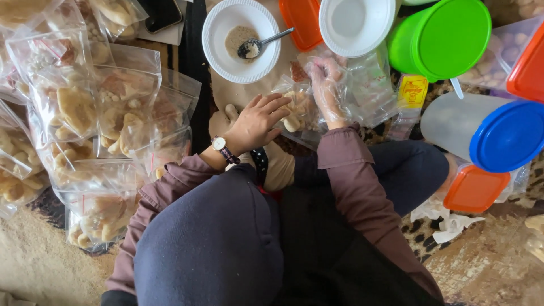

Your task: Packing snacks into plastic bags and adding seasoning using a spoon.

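Note:
My left hand (pixel 258 122), bare with a wristwatch, rests its fingers on a clear plastic bag (pixel 300 110) filled with pale pastries in front of me. My right hand (pixel 327 85), in a thin clear plastic glove, grips the same bag's upper right side. The bag lies on brown paper below a white bowl (pixel 241 39) that holds some brownish powder and a metal spoon (pixel 258 46). My knees in dark trousers fill the lower middle.
Many filled clear pastry bags (pixel 96 119) are piled at the left. At the right stand a green-lidded tub (pixel 442 37), a blue-lidded jar (pixel 493 133), orange-lidded boxes (pixel 475 187), an empty white bowl (pixel 356 22) and a yellow packet (pixel 412 90). Crumpled tissue (pixel 445 221) lies on patterned carpet.

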